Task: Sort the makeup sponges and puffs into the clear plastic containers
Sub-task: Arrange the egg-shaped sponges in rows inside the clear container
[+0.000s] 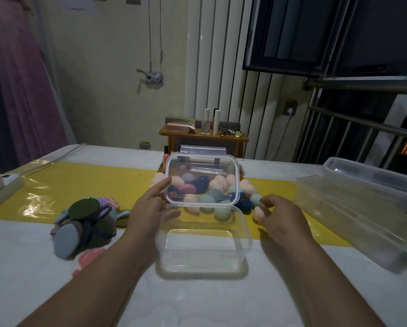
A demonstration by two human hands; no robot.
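Peach makeup sponge (258, 214) pinched in right hand (283, 217); left hand (148, 204) grips the raised lid (201, 178). Best practice: lid tilted well back, sponge released low inside the empty clear container (203, 241).

The white table (197, 303), crossed by a yellow strip (79, 185), carries a small clear container (242, 246), egg-shaped sponges (247, 188) behind it, flat puffs (84, 223) left, and larger clear containers (353, 223) right.

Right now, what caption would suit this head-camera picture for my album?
Left hand holds a clear lid raised at the empty container's far rim; right hand touches a peach sponge.
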